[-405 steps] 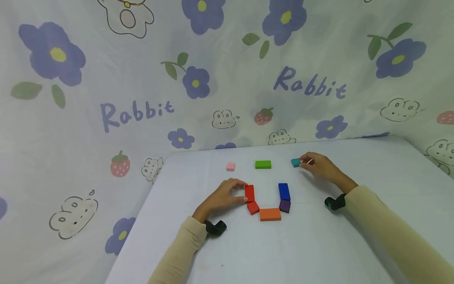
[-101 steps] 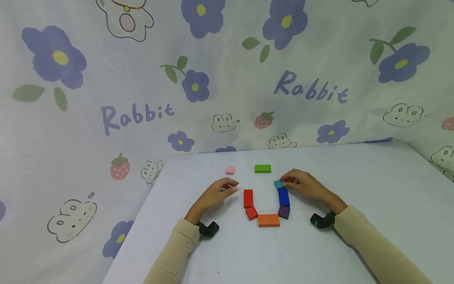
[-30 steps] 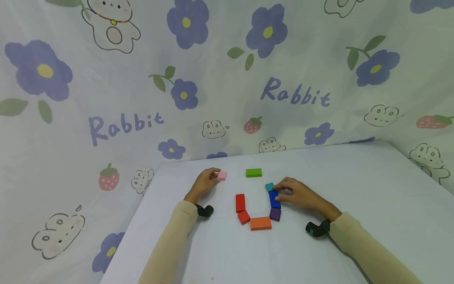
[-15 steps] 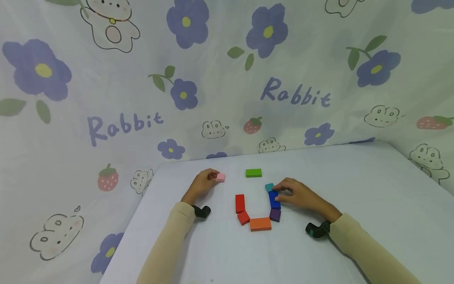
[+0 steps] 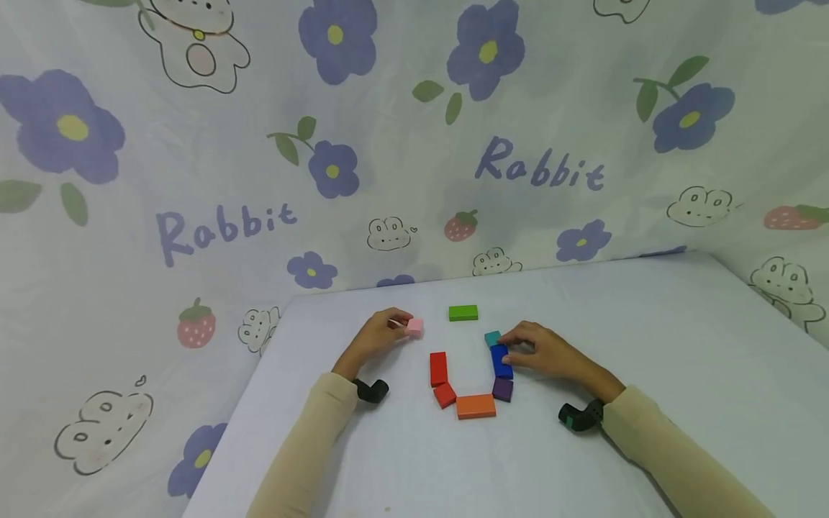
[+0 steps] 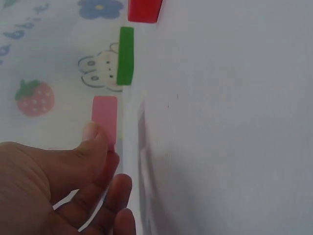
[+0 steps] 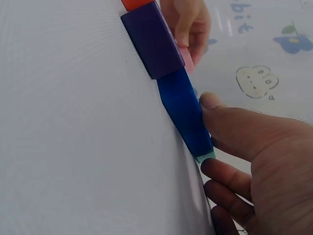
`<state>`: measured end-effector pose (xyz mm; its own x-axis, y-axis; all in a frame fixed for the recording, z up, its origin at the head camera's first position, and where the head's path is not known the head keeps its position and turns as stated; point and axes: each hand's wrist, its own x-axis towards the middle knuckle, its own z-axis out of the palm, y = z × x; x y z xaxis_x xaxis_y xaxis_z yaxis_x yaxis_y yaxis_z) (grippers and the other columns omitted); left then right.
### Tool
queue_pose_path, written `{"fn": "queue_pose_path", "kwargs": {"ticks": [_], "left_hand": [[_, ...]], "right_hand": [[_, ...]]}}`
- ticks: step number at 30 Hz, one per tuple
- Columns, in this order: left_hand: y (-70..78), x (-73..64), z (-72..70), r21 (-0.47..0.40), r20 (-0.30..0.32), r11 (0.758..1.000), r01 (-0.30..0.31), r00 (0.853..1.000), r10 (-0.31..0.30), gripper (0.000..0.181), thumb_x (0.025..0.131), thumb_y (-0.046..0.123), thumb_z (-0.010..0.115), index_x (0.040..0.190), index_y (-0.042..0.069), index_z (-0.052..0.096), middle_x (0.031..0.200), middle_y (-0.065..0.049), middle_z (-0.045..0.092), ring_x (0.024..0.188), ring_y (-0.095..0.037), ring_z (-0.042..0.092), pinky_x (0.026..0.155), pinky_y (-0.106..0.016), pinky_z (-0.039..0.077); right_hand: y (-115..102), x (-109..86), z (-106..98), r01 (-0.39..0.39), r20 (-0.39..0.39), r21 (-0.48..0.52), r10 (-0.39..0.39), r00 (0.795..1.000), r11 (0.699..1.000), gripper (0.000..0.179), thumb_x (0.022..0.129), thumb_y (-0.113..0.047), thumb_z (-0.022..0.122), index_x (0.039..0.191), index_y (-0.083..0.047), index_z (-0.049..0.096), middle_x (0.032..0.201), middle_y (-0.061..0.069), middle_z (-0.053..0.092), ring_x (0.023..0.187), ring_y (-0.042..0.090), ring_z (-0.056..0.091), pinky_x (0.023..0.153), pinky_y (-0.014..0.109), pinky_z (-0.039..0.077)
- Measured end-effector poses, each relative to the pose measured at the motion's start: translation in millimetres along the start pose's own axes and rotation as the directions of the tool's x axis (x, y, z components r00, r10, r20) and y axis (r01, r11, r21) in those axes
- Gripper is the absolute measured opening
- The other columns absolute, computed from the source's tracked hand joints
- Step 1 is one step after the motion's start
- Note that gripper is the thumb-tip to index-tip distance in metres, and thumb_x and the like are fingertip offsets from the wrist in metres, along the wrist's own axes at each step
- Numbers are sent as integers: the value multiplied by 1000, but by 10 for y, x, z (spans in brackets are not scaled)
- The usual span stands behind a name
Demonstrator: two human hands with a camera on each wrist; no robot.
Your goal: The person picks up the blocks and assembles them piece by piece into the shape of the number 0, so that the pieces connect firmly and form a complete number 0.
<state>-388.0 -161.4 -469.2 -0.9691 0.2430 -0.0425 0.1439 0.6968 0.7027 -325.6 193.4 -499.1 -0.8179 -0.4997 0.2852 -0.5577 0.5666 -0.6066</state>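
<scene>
My left hand (image 5: 378,334) pinches a small pink block (image 5: 415,328) between thumb and fingers; the left wrist view has the pink block (image 6: 104,117) jutting past the thumb tip. On the other side, my right hand (image 5: 542,350) rests against the right arm of a U of blocks. Its index finger touches the teal block (image 5: 493,338) and its thumb lies by the blue block (image 5: 501,362). Below these sits a purple block (image 5: 502,390), then an orange block (image 5: 476,406) at the bottom. A small red block (image 5: 445,395) and a longer red block (image 5: 438,369) form the left arm.
A green block (image 5: 463,313) lies alone beyond the U's open top. All blocks are on a white-covered table (image 5: 414,467). A patterned cloth backdrop (image 5: 401,180) rises behind it. Black devices are strapped at both wrists.
Earlier, my right hand brought the teal block from the far right onto the blue block's top end. My left hand left the longer red block, took the pink block and has just shifted it right.
</scene>
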Motion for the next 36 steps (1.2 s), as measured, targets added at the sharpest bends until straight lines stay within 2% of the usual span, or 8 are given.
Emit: {"fn": "queue_pose_path", "kwargs": {"ticks": [9, 20, 29, 36], "left_hand": [[147, -17, 154, 26, 92, 995, -95, 991, 92, 29, 85, 18, 67, 113, 20, 63, 111, 2, 62, 102, -17, 56, 89, -34, 48], [152, -54, 290, -1, 130, 995, -95, 987, 94, 27, 85, 22, 68, 111, 23, 63, 105, 5, 62, 97, -16, 55, 88, -34, 46], [114, -98, 303, -50, 152, 996, -76, 985, 83, 32, 83, 28, 69, 114, 24, 63, 108, 4, 61, 98, -16, 52, 86, -32, 46], [99, -110, 304, -70, 154, 994, -81, 984, 91, 30, 88, 36, 62, 117, 27, 61, 112, 6, 59, 102, -15, 52, 91, -33, 46]], "right_hand": [[-3, -7, -10, -40, 9, 18, 40, 999, 999, 39, 79, -46, 68, 113, -26, 64, 107, -12, 60, 103, 7, 55, 91, 37, 47], [-13, 6, -7, -41, 21, 39, 40, 999, 998, 42, 79, -47, 67, 114, -24, 64, 107, -11, 60, 104, 8, 55, 91, 38, 46], [-7, 13, 6, -29, 19, 26, 29, 999, 999, 44, 79, -49, 67, 114, -23, 64, 107, -10, 61, 103, 8, 55, 91, 39, 46], [-23, 8, -10, -22, 12, 16, 21, 1000, 1000, 43, 79, -48, 67, 114, -23, 64, 107, -10, 61, 103, 9, 56, 91, 39, 47]]}}
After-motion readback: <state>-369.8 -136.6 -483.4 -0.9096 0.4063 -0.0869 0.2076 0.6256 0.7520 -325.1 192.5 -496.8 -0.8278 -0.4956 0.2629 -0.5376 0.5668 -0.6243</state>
